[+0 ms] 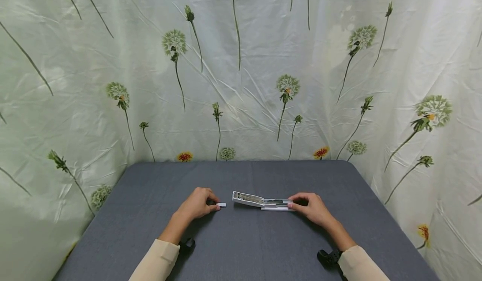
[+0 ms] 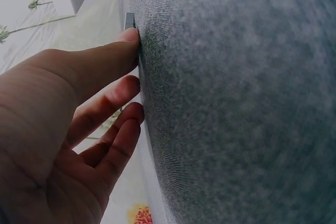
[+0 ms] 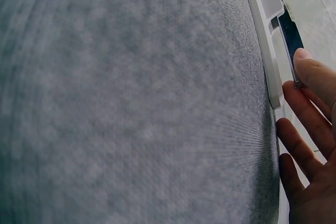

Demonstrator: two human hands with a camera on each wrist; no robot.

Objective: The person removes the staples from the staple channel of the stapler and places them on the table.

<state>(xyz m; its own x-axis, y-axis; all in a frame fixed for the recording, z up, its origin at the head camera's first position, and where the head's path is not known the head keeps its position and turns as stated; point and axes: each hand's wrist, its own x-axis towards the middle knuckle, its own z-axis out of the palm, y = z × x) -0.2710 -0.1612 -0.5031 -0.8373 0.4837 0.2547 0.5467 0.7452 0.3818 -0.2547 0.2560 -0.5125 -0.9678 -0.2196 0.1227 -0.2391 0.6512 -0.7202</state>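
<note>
A white stapler (image 1: 276, 205) lies opened out on the table, its top arm (image 1: 247, 199) swung back to the left and raised off the cloth. My right hand (image 1: 311, 207) grips the stapler's right end. In the right wrist view, the thumb (image 3: 310, 69) lies against the dark metal magazine (image 3: 290, 35), just above the white base (image 3: 262, 35). To the left of the stapler, my left hand (image 1: 199, 204) pinches a small pale grey staple strip (image 1: 221, 204) low at the cloth. Only the strip's end (image 2: 129, 20) shows past the thumb in the left wrist view.
A dark grey cloth covers the table (image 1: 241, 247). Behind and on both sides hangs a pale curtain (image 1: 248, 71) with dandelion prints. Black wrist cameras sit below the left wrist (image 1: 187, 245) and the right wrist (image 1: 329, 258).
</note>
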